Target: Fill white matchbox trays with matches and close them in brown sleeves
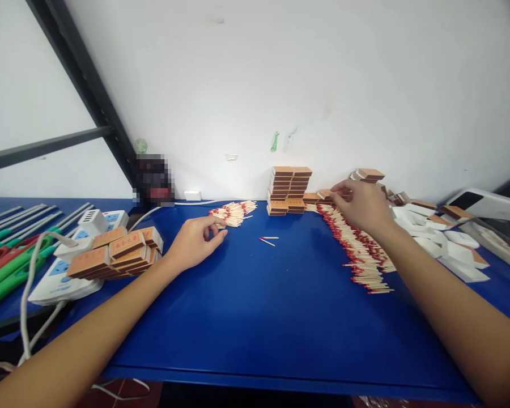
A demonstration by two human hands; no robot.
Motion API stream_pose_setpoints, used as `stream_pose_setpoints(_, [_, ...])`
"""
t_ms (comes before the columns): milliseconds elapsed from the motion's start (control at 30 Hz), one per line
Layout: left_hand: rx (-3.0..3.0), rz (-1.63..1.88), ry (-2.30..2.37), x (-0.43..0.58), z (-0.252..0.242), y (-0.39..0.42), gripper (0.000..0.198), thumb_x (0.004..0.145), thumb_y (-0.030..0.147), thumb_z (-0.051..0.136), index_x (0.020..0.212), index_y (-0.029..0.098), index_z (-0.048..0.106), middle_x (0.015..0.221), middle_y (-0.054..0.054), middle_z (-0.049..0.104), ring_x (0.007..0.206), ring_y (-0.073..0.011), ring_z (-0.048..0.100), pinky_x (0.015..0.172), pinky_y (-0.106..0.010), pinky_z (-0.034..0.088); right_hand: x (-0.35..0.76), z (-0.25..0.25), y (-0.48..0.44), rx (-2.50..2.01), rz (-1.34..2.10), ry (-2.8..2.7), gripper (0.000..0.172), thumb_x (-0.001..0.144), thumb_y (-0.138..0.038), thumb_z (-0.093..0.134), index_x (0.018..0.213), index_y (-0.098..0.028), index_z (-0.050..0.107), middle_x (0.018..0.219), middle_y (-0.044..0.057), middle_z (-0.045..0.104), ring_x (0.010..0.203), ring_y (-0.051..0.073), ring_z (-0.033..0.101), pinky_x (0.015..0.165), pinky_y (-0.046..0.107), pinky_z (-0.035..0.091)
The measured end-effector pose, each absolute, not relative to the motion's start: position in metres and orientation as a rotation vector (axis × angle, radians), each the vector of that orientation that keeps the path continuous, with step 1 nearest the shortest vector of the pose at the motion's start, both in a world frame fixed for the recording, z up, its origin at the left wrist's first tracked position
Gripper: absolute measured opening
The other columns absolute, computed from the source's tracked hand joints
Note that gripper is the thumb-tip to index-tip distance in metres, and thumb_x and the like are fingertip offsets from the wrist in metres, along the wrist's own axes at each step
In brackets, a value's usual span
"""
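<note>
Where my right hand (pixel 361 205) reaches a flat matchbox (pixel 324 194) by the wall (pixel 246 85), I cannot tell whether it grips; a matchbox tower (pixel 289 190) blocks leftward, loose matches (pixel 355 243) in front. My left hand (pixel 198 241), grip equally unclear, curls beside a match pile (pixel 235 214). The box's long axis runs roughly sideways above the blue table (pixel 238 317).

Tools (pixel 12 277) with green handles (some red) lie beside a white power strip (pixel 53 288) bearing an adapter (pixel 92 222)

Head view, forward-down over blue table (pixel 238 317)
</note>
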State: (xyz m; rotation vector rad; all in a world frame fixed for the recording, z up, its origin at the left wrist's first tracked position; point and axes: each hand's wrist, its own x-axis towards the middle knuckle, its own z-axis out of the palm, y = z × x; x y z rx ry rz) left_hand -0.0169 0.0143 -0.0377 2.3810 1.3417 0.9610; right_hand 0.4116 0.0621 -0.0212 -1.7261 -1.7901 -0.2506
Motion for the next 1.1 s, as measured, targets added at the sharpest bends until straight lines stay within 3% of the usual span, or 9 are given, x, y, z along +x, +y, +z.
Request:
stream_pose_setpoints(233, [2.448, 0.949, 1.321, -0.017, -0.037, 0.011, 0.026, 0.097, 0.038, 0.067, 0.11, 0.019, 0.08, 0.077, 0.003, 0.073, 0.057, -0.0122, 0.057, 0.064, -0.029, 0.048, 0.429, -0.024, 0.059, -1.81, -0.312, -1.833, 0.013, 0.095, -0.031, 0.067, 0.092, -0.023, 0.077, 0.1, 0.015, 0.083, 0.093, 0.035, 0.073, 0.075, 0.043, 0.049])
stream_pose_setpoints(467, [2.584, 0.778, 1.274, -0.016, -0.033, 0.003, 0.025, 0.1, 0.038, 0.064, 0.111, 0.022, 0.08, 0.082, 0.001, 0.075, 0.062, -0.0139, 0.062, 0.065, -0.03, 0.048, 0.401, -0.026, 0.045, -1.701, -0.305, -1.976, 0.033, 0.103, -0.047, 0.06, 0.088, -0.022, 0.076, 0.087, 0.014, 0.08, 0.08, 0.032, 0.071, 0.07, 0.04, 0.044])
stream_pose_setpoints(733, [2.775, 0.57, 1.452, -0.027, -0.002, 0.0, 0.029, 0.102, 0.044, 0.063, 0.116, 0.025, 0.08, 0.097, -0.005, 0.081, 0.077, -0.0223, 0.072, 0.07, -0.034, 0.048, 0.387, -0.027, 0.036, -1.562, -0.329, -2.048, 0.029, 0.101, -0.039, 0.057, 0.089, -0.022, 0.077, 0.089, 0.011, 0.08, 0.076, 0.028, 0.07, 0.071, 0.04, 0.045])
stream_pose_setpoints(833, [2.775, 0.354, 1.699, -0.033, 0.008, 0.008, 0.027, 0.1, 0.044, 0.067, 0.114, 0.025, 0.079, 0.109, -0.009, 0.082, 0.094, -0.0291, 0.075, 0.077, -0.036, 0.052, 0.387, -0.028, 0.037, -1.567, -0.311, -2.036, 0.026, 0.1, -0.038, 0.059, 0.085, -0.023, 0.075, 0.086, 0.01, 0.08, 0.075, 0.028, 0.069, 0.069, 0.039, 0.045])
stream_pose_setpoints(967, [2.672, -0.15, 2.033, -0.037, 0.023, 0.033, 0.036, 0.098, 0.028, 0.065, 0.132, 0.024, 0.075, 0.139, -0.016, 0.074, 0.129, -0.0371, 0.066, 0.098, -0.043, 0.055, 0.385, -0.029, 0.038, -1.583, -0.263, -2.039, 0.026, 0.1, -0.037, 0.06, 0.084, -0.022, 0.074, 0.086, 0.009, 0.08, 0.075, 0.027, 0.07, 0.068, 0.038, 0.043])
stream_pose_setpoints(1100, [2.507, -0.259, 2.209, -0.027, 0.037, 0.074, 0.046, 0.091, 0.024, 0.068, 0.135, 0.017, 0.073, 0.138, -0.025, 0.072, 0.13, -0.0436, 0.062, 0.096, -0.048, 0.056, 0.379, -0.028, 0.035, -1.584, -0.217, -2.064, 0.027, 0.101, -0.039, 0.06, 0.088, -0.021, 0.075, 0.087, 0.009, 0.08, 0.076, 0.026, 0.07, 0.069, 0.037, 0.043])
